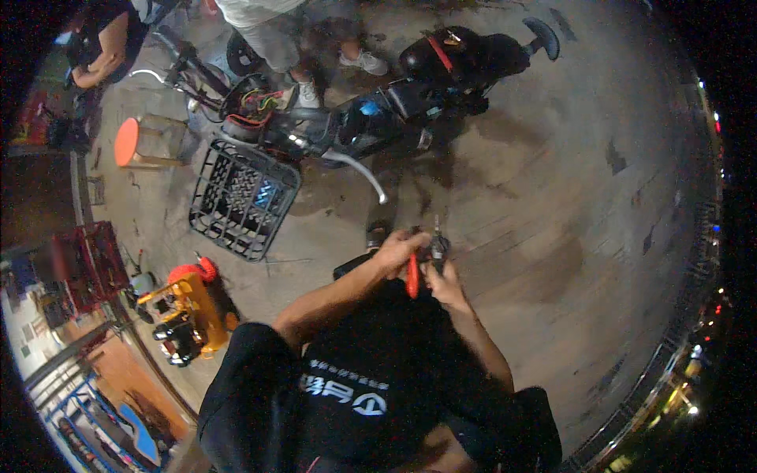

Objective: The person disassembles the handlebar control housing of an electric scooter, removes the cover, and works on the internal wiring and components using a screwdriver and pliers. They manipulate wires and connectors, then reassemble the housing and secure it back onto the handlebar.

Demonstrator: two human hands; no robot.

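Note:
In front of my body, my left hand (399, 252) is closed around a red-handled tool (412, 277), its handle hanging down; its working end is hidden by the fingers. Close beside it on the right, my right hand (447, 287) grips a dark tool with a thin metal tip (438, 246) that points away from me. The exact kind of either tool is too small to tell. Beyond my hands stands a black electric scooter (359, 130), with coloured wires (262, 101) exposed at its front.
A black basket (246, 199) is at the scooter's front, near an orange-topped stool (128, 142). A person in light trousers (272, 35) stands behind the scooter; another in dark clothes (118, 39) is at the far left. A yellow object (197, 311) sits at left.

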